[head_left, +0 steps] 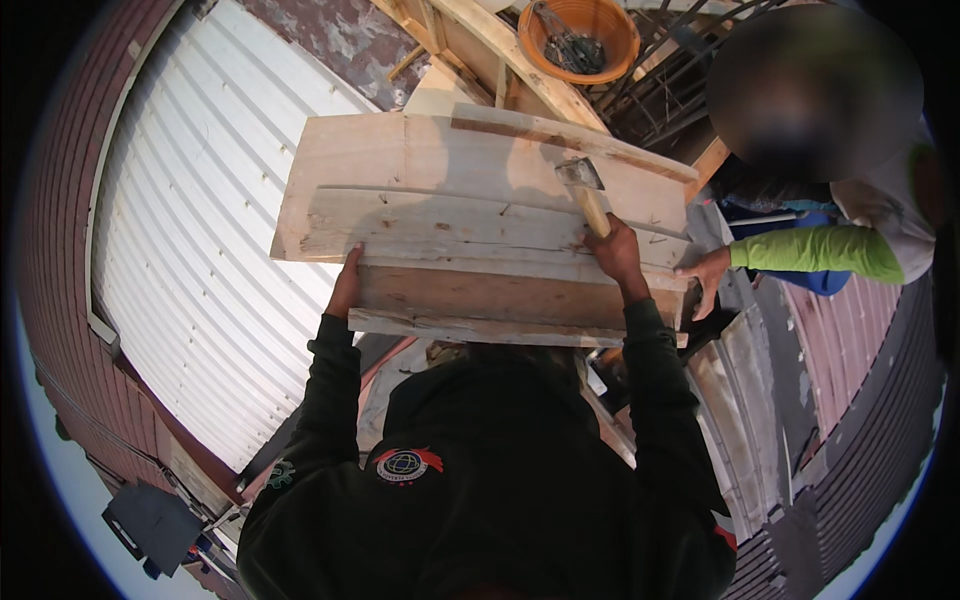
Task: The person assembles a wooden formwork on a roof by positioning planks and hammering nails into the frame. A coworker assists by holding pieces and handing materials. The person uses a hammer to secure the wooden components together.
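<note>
The wooden panel (470,220) is gripped at its near edge by the left hand (345,285). A hammer (590,195) is clenched against it by the right hand (615,255) (high above roofing); the panel could be dropped if tilted.

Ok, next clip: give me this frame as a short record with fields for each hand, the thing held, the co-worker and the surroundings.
left hand: left hand grips the near left edge of the wooden panel
right hand: right hand on the panel's right part, holding a hammer against it
panel: nailed planks, held up flat
co-worker: co-worker's hand, green sleeve, touches the panel's right end
surroundings: white corrugated roof at left; orange basin above, contents unclear
</note>
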Action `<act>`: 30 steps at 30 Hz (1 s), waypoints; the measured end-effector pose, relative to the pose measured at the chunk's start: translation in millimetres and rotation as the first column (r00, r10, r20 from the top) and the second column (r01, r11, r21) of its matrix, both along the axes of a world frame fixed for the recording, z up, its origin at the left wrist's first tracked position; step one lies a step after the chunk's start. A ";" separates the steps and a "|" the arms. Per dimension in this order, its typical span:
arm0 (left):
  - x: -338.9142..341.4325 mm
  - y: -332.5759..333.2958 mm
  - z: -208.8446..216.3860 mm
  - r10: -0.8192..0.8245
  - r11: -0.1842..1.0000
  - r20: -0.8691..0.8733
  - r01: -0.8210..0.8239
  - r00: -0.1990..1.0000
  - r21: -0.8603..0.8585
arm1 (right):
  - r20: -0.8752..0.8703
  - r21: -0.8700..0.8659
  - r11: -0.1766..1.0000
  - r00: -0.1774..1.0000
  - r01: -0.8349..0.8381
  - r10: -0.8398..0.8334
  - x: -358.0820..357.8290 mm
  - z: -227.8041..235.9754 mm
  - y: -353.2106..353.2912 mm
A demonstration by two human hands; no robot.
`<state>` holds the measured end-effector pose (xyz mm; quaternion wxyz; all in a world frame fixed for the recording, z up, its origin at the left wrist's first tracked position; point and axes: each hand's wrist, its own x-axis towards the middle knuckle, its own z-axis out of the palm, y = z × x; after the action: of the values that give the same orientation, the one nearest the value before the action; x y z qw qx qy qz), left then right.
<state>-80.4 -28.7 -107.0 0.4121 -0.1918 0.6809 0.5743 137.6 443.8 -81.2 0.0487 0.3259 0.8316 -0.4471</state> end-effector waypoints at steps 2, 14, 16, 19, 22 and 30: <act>7.2 15.8 16.3 0.024 0.994 -0.015 -0.023 1.000 0.105 | -0.056 0.001 1.000 0.998 0.019 -0.019 12.7 -4.6 9.8; 15.3 -8.3 8.8 0.035 0.985 -0.081 -0.021 0.996 0.169 | 0.011 0.131 0.991 0.999 0.041 -0.042 0.0 18.6 10.1; 9.4 -26.2 -9.3 0.062 0.970 -0.084 -0.040 0.995 0.239 | -0.023 0.194 0.981 1.000 -0.004 0.009 -0.9 22.9 5.9; 7.3 -27.4 -23.0 0.081 0.979 -0.122 -0.056 0.989 0.194 | 0.108 0.226 0.969 0.991 -0.096 0.073 -5.2 39.6 6.6; 11.8 3.9 -7.0 0.112 0.955 -0.062 -0.090 0.992 0.283 | 0.195 0.241 0.956 0.973 -0.167 0.121 -3.4 42.3 8.7; 17.7 12.2 -14.2 0.133 0.965 0.039 -0.138 0.990 0.224 | 0.169 0.262 0.951 0.978 -0.163 0.121 2.3 13.1 1.6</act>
<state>-62.7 -16.5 -121.2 0.3992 -0.1966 0.5912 0.6727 139.9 445.4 -68.2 0.0977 0.3015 0.9008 -0.2968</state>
